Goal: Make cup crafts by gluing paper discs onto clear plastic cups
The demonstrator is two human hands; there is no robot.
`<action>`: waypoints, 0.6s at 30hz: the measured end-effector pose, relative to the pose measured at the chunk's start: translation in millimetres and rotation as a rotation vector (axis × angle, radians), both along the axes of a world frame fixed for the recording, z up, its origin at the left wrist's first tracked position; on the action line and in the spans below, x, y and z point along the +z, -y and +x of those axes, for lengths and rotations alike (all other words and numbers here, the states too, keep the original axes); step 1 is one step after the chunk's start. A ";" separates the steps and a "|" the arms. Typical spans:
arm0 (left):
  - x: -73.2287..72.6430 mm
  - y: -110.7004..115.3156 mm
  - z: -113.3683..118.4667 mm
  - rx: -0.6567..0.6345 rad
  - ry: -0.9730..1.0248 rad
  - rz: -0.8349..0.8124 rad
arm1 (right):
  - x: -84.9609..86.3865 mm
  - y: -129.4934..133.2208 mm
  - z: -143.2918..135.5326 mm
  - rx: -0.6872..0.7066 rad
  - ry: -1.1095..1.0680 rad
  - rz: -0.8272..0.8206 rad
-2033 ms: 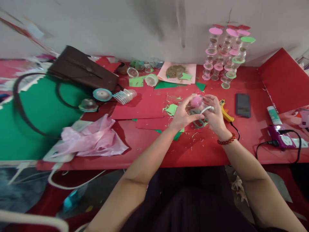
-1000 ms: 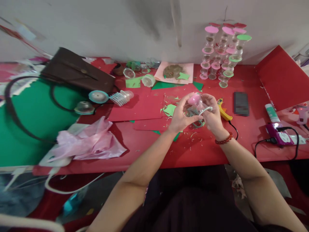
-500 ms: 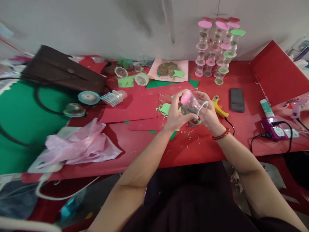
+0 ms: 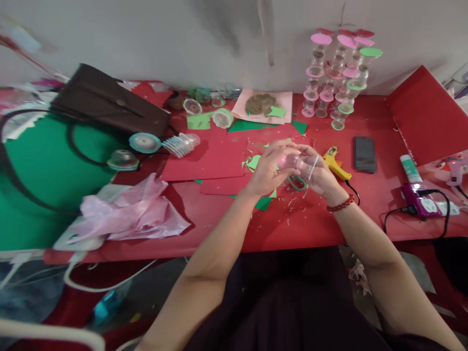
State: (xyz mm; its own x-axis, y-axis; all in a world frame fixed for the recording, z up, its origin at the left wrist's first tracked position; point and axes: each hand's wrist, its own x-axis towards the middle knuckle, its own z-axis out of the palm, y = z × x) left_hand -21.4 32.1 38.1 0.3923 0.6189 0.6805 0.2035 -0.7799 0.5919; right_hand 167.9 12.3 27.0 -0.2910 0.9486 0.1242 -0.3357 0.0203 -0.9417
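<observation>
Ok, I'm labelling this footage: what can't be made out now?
All in the head view:
Held plastic cups: pink end mostly covered by the left hand.
Dark rectangle: face lost to pixelation.
Pink paper: its marks are too small to read.
Red board: cut off by the right edge.

The left hand (image 4: pixel 269 168) has wrapped over the pink end (image 4: pixel 288 161) of the clear plastic piece (image 4: pixel 304 166), covering much of what showed bare earlier; the piece lies more nearly sideways now; its pale rim (image 4: pixel 313 168), on the side toward the yellow glue gun (image 4: pixel 337 164), has turned from an oval to nearly edge-on.
</observation>
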 end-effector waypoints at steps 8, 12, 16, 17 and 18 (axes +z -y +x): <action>-10.5 3.8 10.8 -0.033 0.077 -0.037 | -3.5 -2.8 2.9 -0.026 -0.017 -0.040; -13.4 3.8 13.0 -0.038 0.094 -0.034 | -3.2 -2.8 2.5 -0.017 -0.049 -0.066; -14.3 4.4 13.8 -0.025 0.090 -0.027 | -4.5 -3.9 3.7 -0.002 -0.052 -0.075; -14.8 4.6 14.0 -0.025 0.092 -0.032 | -4.7 -4.3 4.1 -0.002 -0.050 -0.073; -15.3 4.9 14.3 -0.023 0.093 -0.040 | -4.8 -4.5 4.3 -0.005 -0.047 -0.070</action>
State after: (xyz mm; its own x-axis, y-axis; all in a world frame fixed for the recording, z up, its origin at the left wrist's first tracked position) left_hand -7.1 27.3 22.8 0.3430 0.6375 0.6899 0.1284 -0.7594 0.6379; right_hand 172.1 16.8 22.2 -0.2820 0.9568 0.0711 -0.3794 -0.0431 -0.9242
